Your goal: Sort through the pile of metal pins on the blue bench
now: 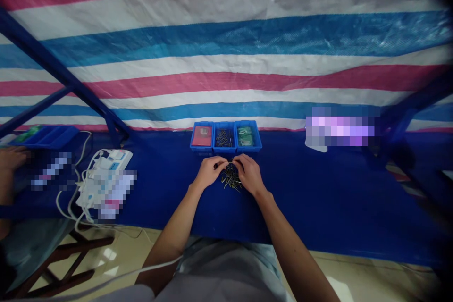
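Observation:
My left hand [209,171] and my right hand [248,172] face each other just in front of the blue bins, fingertips pinched. A thin, small piece seems to span the gap between them; its kind is too small to make out. Right below the fingers lies a loose pile of thin, screw-like metal pieces [230,180], partly hidden by my right hand. Of the three joined bins, the left bin [201,149] has a pink-red packet [202,137] in it. Dark screw-like pieces [224,138] fill the middle one, and small green pieces [246,137] the right one.
A blue table [300,203] runs along a striped tarp [226,37]. White power strips [113,165] with cables lie at left. Farther left are another person's hand [14,158] and a blue tray [58,136]. A pale, blurred object [316,144] stands at right.

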### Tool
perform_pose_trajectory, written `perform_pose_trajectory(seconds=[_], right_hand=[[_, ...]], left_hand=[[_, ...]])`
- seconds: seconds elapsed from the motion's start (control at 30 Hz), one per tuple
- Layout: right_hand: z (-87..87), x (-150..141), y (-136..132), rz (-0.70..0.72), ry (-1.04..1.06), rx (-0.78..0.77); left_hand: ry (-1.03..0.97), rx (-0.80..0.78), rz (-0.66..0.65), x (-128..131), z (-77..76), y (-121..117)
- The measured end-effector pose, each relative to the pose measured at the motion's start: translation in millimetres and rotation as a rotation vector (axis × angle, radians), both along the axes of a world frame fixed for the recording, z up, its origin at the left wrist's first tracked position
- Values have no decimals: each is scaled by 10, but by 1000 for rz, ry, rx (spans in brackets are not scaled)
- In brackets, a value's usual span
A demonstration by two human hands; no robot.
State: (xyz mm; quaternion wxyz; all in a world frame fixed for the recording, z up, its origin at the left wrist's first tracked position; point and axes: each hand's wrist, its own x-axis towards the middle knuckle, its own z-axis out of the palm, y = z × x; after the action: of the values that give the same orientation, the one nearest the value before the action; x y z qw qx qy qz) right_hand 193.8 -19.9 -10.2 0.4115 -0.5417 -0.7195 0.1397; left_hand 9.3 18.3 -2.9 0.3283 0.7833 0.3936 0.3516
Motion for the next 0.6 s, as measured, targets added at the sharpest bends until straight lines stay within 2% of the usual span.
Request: perform_pose_trajectory(seconds=[0.6], right_hand=[[8, 4, -11, 44, 67, 1]], left_hand=[[-34, -36, 24, -2, -29, 9]])
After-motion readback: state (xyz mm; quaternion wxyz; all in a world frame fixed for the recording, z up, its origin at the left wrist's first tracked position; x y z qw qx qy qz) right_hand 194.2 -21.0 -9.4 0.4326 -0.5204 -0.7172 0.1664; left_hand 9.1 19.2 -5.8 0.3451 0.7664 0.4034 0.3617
